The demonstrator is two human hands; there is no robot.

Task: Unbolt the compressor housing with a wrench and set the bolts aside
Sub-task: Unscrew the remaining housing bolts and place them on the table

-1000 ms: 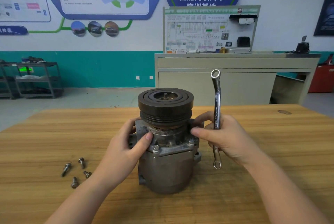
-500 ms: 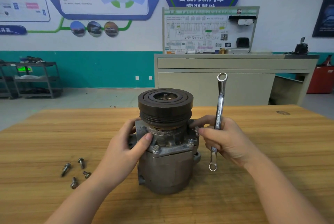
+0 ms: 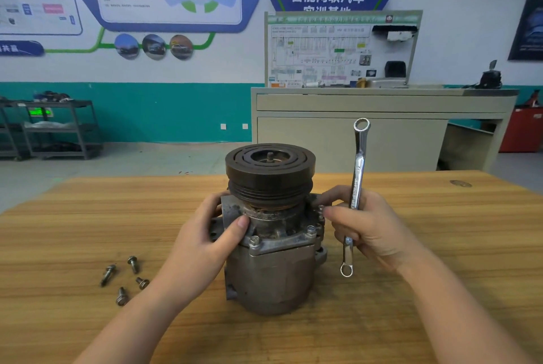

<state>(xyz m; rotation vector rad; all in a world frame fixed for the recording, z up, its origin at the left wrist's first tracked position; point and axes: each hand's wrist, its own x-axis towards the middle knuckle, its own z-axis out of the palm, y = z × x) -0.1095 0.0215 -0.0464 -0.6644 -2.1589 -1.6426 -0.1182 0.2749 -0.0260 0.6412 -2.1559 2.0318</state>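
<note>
A grey compressor (image 3: pixel 273 269) with a dark grooved pulley on top stands upright on the wooden table (image 3: pixel 440 246). My left hand (image 3: pixel 202 243) grips its housing from the left, thumb on the flange. My right hand (image 3: pixel 373 228) holds a steel ring wrench (image 3: pixel 357 184) nearly upright in its palm, while thumb and fingertips pinch a bolt (image 3: pixel 321 210) at the flange's right side. Two more bolts (image 3: pixel 254 241) sit in the front of the flange. Several removed bolts (image 3: pixel 126 277) lie loose on the table to the left.
A beige workbench (image 3: pixel 382 125) with a wiring display board stands behind the table. A dark shelf cart (image 3: pixel 55 128) is at the far left by the teal wall. A red cabinet (image 3: pixel 526 128) is at the far right.
The wrench in my right hand has swung from leaning left to leaning slightly right. My right fingers stay at the flange's right bolt. My left hand and the compressor have not moved.
</note>
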